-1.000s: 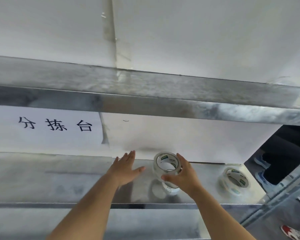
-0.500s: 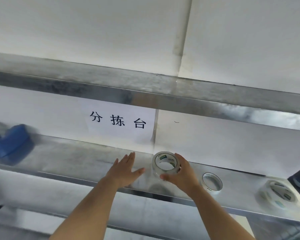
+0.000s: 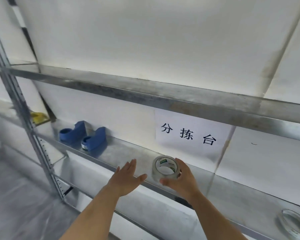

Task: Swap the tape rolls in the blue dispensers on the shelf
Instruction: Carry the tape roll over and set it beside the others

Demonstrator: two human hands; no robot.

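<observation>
Clear tape roll mid-shelf, blue dispensers leftward

Far left: left dispenser and right dispenser, solid blue. Tape roll, centre: clear, white core, green-and-white label. Sign behind: white, black characters. Shelf: mottled silver-grey. Wall panels: plain white.

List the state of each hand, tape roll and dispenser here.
left hand, open, holding nothing
right hand, gripping held tape roll
held tape roll, gripped, outside both dispensers
near dispenser, roll seems loaded
far dispenser, no roll visible
spare tape roll, lying flat on shelf
</observation>
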